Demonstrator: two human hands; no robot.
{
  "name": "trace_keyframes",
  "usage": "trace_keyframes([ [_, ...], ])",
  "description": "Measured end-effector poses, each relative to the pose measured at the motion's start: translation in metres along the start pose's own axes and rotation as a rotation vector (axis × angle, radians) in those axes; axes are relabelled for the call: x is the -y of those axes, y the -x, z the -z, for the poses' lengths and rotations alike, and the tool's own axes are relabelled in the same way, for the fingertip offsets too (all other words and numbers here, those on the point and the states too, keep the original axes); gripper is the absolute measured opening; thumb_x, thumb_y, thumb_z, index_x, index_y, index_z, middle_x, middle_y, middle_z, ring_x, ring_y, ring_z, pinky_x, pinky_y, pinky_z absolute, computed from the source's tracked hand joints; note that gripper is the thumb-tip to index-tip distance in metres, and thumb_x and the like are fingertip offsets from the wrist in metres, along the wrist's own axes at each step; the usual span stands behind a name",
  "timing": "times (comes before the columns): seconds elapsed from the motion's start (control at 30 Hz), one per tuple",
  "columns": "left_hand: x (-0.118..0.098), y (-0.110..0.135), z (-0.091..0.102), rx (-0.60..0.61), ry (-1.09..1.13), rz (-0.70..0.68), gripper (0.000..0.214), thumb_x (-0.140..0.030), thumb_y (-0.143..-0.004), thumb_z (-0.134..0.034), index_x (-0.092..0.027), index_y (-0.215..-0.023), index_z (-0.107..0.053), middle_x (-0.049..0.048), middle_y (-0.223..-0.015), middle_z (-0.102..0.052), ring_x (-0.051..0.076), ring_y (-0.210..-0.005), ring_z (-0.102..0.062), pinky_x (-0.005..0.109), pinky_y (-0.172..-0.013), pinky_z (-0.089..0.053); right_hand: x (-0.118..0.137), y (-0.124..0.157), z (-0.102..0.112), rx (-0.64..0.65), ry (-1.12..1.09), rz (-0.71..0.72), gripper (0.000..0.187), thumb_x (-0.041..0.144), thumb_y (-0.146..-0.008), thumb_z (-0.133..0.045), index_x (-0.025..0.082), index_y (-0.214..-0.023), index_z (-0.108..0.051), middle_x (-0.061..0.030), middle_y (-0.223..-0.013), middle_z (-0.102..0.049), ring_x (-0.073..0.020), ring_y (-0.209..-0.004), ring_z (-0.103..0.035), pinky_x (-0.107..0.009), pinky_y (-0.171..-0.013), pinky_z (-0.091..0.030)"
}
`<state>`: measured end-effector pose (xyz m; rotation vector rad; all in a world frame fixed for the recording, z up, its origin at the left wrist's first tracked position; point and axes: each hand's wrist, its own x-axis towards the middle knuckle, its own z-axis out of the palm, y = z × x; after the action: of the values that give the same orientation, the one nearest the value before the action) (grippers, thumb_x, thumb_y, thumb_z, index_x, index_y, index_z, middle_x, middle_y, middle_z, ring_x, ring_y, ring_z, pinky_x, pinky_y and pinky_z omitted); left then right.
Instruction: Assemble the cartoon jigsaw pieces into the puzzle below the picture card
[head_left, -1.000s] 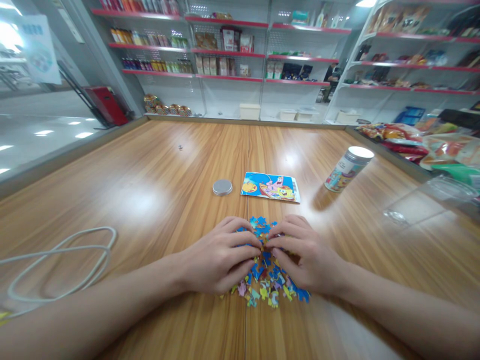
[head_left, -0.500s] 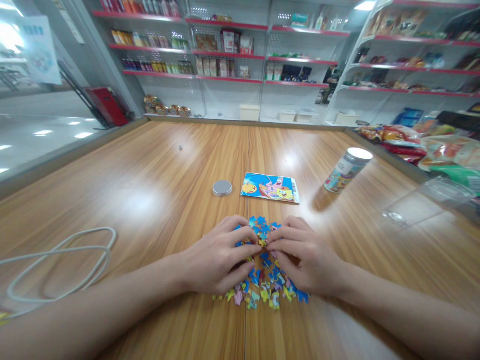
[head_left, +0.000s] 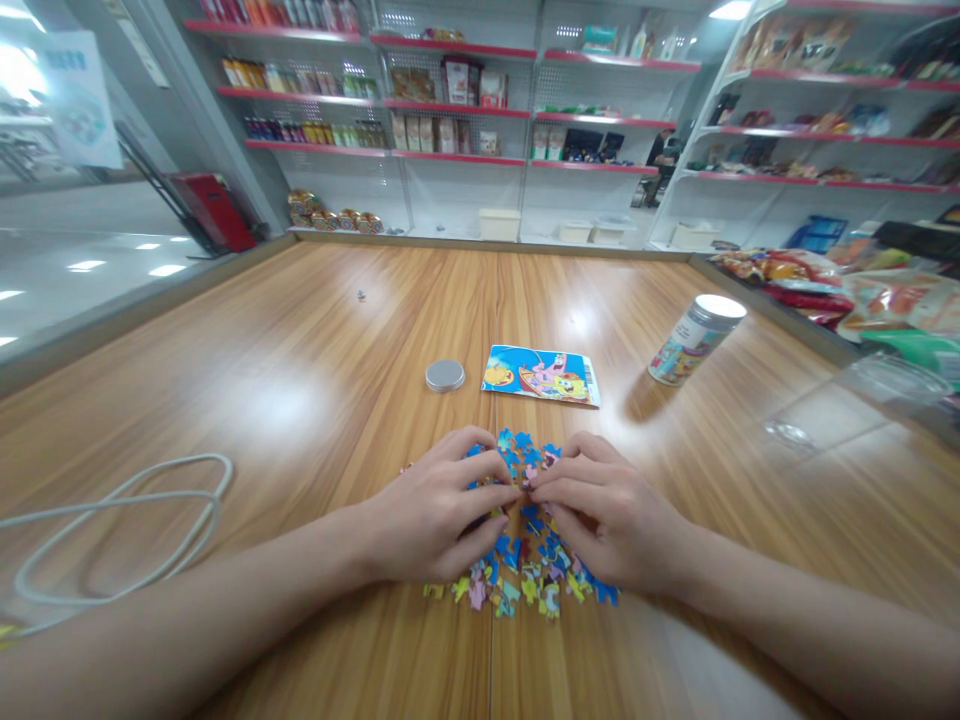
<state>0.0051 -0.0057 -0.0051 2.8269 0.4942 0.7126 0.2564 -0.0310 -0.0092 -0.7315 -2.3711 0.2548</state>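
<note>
A loose pile of small jigsaw puzzle pieces (head_left: 551, 580), mostly blue, yellow and pink, lies on the wooden table. From the left, my left hand (head_left: 446, 505) curves over the pile, fingers apart and the thumb held away from them. Opposite it, my right hand (head_left: 611, 505) rests on the pile's right side with its fingers slightly spread, touching pieces. The fingertips of both hands nearly meet at the middle. Pieces under the palms are hidden. Just beyond the pile lies a picture sheet (head_left: 541, 377) with cartoon figures on blue.
A round silver lid (head_left: 445, 375) lies left of the sheet. To the right stands a printed canister (head_left: 694, 340), and beyond it a clear plastic container (head_left: 840, 410). A white cable (head_left: 124, 500) loops at the left. Bagged goods (head_left: 810, 285) line the right edge; stocked shelves (head_left: 457, 105) stand behind.
The fingers of my left hand have shifted slightly, and a few pieces near the fingertips have moved. A yellowish piece between the hands is now mostly out of sight.
</note>
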Motion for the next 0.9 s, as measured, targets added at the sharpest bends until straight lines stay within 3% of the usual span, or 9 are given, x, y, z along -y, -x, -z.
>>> trace_keyframes([
  [0.2, -0.0001, 0.0000, 0.0004, -0.027, 0.056, -0.027, 0.023, -0.015, -0.090, -0.060, -0.015, -0.111, -0.069, 0.0083, -0.114, -0.070, 0.024, -0.112, -0.057, 0.047, -0.110, -0.046, -0.0002, 0.0007, 0.0018, -0.079, -0.020, -0.004, 0.028, 0.005, -0.087, -0.060, 0.020, -0.110, -0.068, -0.0043, -0.088, -0.070, -0.0206, -0.081, -0.056, -0.040, -0.077, -0.051],
  [0.3, 0.0019, 0.0025, -0.0017, -0.094, 0.024, 0.064, 0.025, -0.016, -0.091, -0.059, -0.019, -0.114, -0.069, 0.0081, -0.124, -0.067, 0.025, -0.122, -0.053, 0.048, -0.112, -0.046, 0.0009, 0.0010, 0.0025, -0.131, 0.047, -0.120, 0.030, 0.012, -0.089, -0.060, 0.018, -0.119, -0.065, -0.0094, -0.106, -0.067, -0.0238, -0.100, -0.059, -0.042, -0.085, -0.053],
  [0.37, 0.0039, 0.0043, -0.0037, -0.103, -0.040, 0.183, 0.033, -0.021, -0.094, -0.056, -0.019, -0.127, -0.064, 0.0093, -0.138, -0.060, 0.027, -0.136, -0.046, 0.050, -0.115, -0.043, 0.0015, 0.0014, 0.0018, -0.089, 0.127, -0.215, 0.039, 0.020, -0.092, -0.060, 0.016, -0.131, -0.060, -0.0141, -0.126, -0.062, -0.0273, -0.119, -0.056, -0.047, -0.099, -0.051],
  [0.47, 0.0053, 0.0058, -0.0061, 0.077, -0.139, 0.323, 0.056, -0.038, -0.100, -0.050, -0.017, -0.152, -0.042, 0.0110, -0.161, -0.038, 0.033, -0.153, -0.026, 0.057, -0.122, -0.032, 0.0021, 0.0027, -0.0007, 0.132, 0.233, -0.291, 0.059, 0.038, -0.098, -0.054, 0.014, -0.151, -0.043, -0.0165, -0.156, -0.042, -0.0329, -0.145, -0.037, -0.056, -0.117, -0.037],
  [0.6, 0.0025, 0.0058, -0.0068, 0.328, -0.198, 0.369, 0.072, -0.057, -0.104, -0.032, -0.018, -0.162, -0.016, 0.0091, -0.170, -0.012, 0.033, -0.158, -0.010, 0.059, -0.127, -0.020, 0.0030, 0.0035, -0.0021, 0.388, 0.292, -0.314, 0.069, 0.053, -0.105, -0.036, 0.013, -0.160, -0.025, -0.0110, -0.167, -0.023, -0.0334, -0.155, -0.017, -0.060, -0.124, -0.024],
  [0.8, 0.0003, 0.0050, -0.0033, 0.399, -0.204, 0.363, 0.081, -0.067, -0.101, -0.027, -0.018, -0.163, -0.008, 0.0115, -0.169, 0.000, 0.033, -0.158, -0.001, 0.055, -0.128, -0.013, 0.0043, 0.0026, 0.0009, 0.454, 0.278, -0.301, 0.072, 0.056, -0.105, -0.030, 0.013, -0.161, -0.021, -0.0108, -0.168, -0.014, -0.0313, -0.156, -0.012, -0.057, -0.126, -0.021],
  [0.9, 0.0013, 0.0044, -0.0009, 0.408, -0.180, 0.344, 0.078, -0.062, -0.103, -0.027, -0.017, -0.162, -0.008, 0.0134, -0.169, -0.001, 0.033, -0.158, -0.002, 0.056, -0.127, -0.015, 0.0042, 0.0035, 0.0009, 0.442, 0.251, -0.287, 0.079, 0.060, -0.102, -0.039, 0.011, -0.161, -0.022, -0.0141, -0.167, -0.015, -0.0338, -0.156, -0.014, -0.060, -0.125, -0.022],
])
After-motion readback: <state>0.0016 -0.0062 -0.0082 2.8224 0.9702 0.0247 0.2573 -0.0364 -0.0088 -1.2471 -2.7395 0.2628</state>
